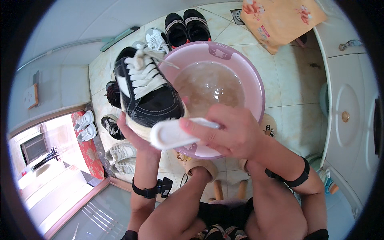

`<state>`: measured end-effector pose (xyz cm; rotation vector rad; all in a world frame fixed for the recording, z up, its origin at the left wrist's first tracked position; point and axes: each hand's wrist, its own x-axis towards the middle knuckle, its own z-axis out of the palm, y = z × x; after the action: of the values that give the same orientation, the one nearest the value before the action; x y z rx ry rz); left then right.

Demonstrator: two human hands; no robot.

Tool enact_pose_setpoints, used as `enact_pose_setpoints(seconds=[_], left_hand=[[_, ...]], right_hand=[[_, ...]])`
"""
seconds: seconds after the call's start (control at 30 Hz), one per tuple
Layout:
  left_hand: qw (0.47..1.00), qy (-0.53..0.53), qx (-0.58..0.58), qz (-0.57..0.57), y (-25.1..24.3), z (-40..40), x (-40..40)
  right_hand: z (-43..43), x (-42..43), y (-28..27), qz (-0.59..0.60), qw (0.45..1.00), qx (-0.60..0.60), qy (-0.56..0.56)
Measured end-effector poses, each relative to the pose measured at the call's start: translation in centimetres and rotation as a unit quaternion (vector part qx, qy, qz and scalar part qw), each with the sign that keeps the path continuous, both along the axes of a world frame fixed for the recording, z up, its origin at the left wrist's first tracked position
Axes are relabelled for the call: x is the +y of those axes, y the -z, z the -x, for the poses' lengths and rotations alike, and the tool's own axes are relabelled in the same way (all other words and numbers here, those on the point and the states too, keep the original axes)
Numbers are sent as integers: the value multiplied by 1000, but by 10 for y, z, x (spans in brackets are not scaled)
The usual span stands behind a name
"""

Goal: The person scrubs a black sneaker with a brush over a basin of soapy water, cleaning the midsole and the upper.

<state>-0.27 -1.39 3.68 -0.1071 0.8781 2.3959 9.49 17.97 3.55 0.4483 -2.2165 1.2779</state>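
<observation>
My left hand point(136, 141) holds a black sneaker point(156, 102) with white laces from below, tilted above the left side of a pink plastic basin point(255, 90). In my right hand point(234, 132) is a white scrub brush point(177, 132), gripped by its handle. The brush lies against the sneaker's toe edge; its bristles are mostly hidden. Cloudy brownish water point(210, 84) fills the bottom of the basin.
Black slippers point(187, 28) and a grey-white sneaker point(156, 39) stand behind the basin. More shoes, including white sneakers point(121, 156), line the left. An orange bag point(279, 21) is at the back right, near a white cabinet point(345, 90). A floor drain point(237, 15) lies beside the bag.
</observation>
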Motion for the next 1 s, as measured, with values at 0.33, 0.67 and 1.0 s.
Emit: enact_pose_setpoints(seconds=[0.33,0.67,1.0], left_hand=[[995,19,-98,23,-6,8,7],[995,-35,-78,42,-2,7,12],[983,-115,12,146,12,-2,6]], right_hand=[[-13,26,4,-158,985,-57,43],[-8,24,4,-200,976,-47,79],[-10,20,-9,-260,959,-100,50]])
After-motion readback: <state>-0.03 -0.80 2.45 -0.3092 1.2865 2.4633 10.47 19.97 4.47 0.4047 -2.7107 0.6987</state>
